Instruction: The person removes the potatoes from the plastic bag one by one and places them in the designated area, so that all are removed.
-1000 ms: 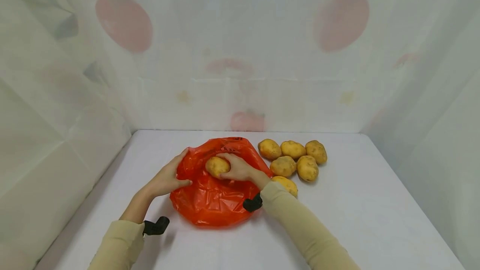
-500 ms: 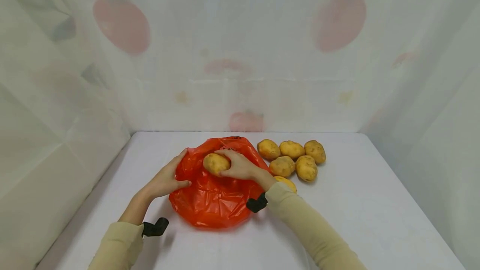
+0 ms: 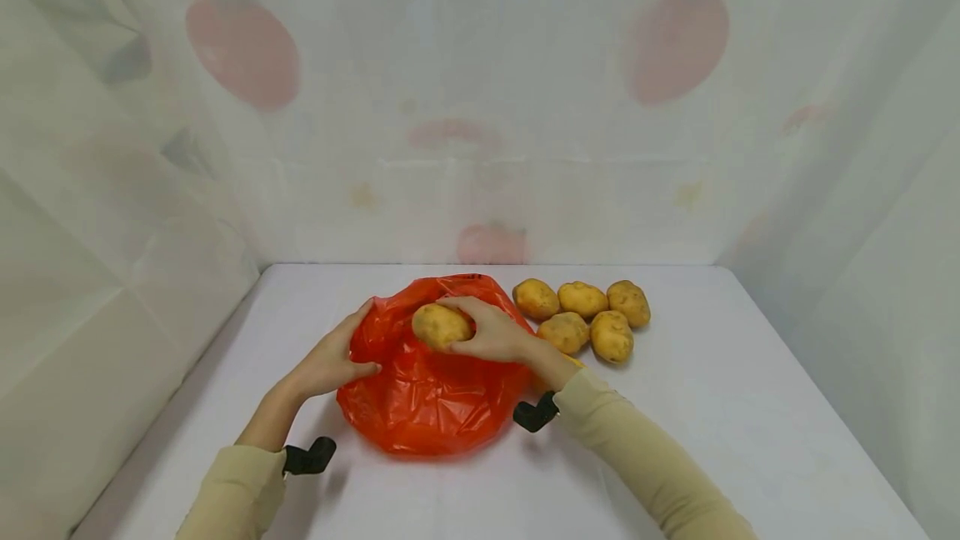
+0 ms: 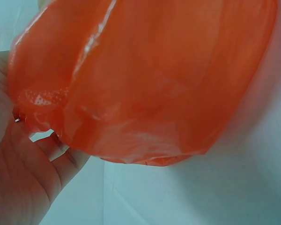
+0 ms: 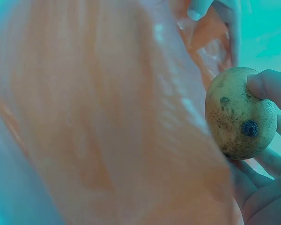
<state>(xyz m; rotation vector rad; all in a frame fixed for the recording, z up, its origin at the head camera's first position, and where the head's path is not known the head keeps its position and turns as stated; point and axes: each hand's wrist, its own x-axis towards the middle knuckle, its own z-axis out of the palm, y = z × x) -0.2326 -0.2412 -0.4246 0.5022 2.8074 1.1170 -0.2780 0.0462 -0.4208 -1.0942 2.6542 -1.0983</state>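
Observation:
A red plastic bag (image 3: 427,419) stands wide at the mouth on the white table, left of centre. At its left rim my left hand (image 3: 326,363) holds the plastic between thumb and fingers. The left wrist view shows the bag's side (image 4: 154,84) up close, with the fingers partly hidden behind it. Over the bag's mouth, my right hand (image 3: 495,336) grips a yellow-brown potato (image 3: 441,327) from its right side. In the right wrist view that potato (image 5: 239,112) has a dark spot, and the thumb presses on its top. The bag's bottom is hidden.
Several loose potatoes (image 3: 564,332) lie in a cluster on the table, right of the bag. One more potato (image 3: 573,361) shows only as a sliver behind the right forearm. Pale printed curtains (image 3: 585,190) enclose the table (image 3: 750,407) at the back and sides.
My right hand has lifted the potato a little and drawn it slightly right, and its forearm covers more of the nearest loose potato. The left hand stays on the bag's rim.

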